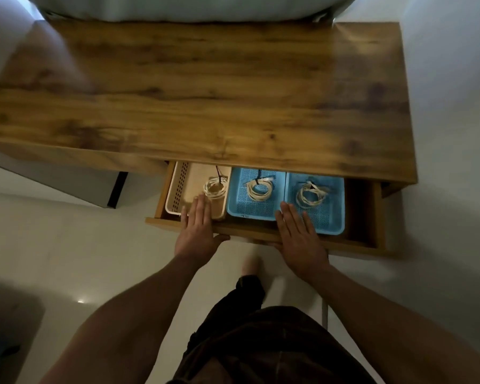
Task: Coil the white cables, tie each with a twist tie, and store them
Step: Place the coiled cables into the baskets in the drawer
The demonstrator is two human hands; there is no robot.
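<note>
Wooden desk [205, 101] on glossy pale floor [67, 245]; white walls; dim light; drawer [363, 217] open

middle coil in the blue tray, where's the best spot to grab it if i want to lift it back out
Probably at its far side, where the dark twist tie binds the loops of the middle coil. It lies flat in the left blue tray, so come straight down from above and pinch across the bundled strands there. Gripping at the tie should keep the loops together; a pinch elsewhere could let them splay.
</note>
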